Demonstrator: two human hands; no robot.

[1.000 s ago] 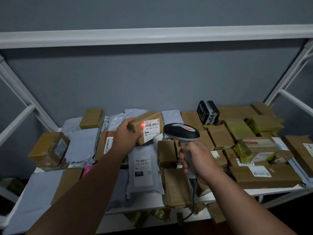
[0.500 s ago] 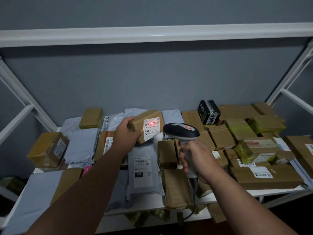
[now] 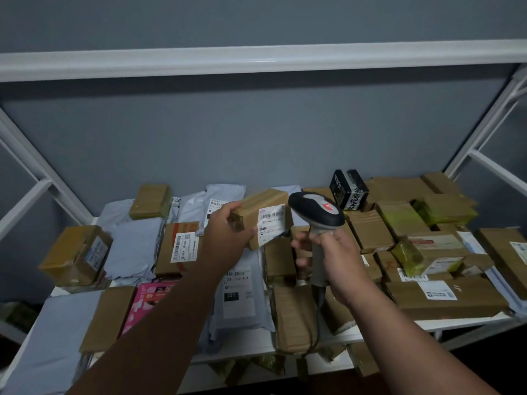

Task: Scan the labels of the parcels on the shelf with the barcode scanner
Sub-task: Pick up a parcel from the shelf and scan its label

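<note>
Dim, bluish light; soft motion blur throughout; wide-angle bending toward the edges

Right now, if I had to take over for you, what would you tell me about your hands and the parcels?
Left hand grips a small brown box, lifted above the shelf, its white label turned toward the scanner.
Right hand grips the scanner by its handle, head close beside the label.
No red light shows on the label now, so I cannot tell if it has been read.
Left: many more boxes and grey bags lying on the shelf.
</note>
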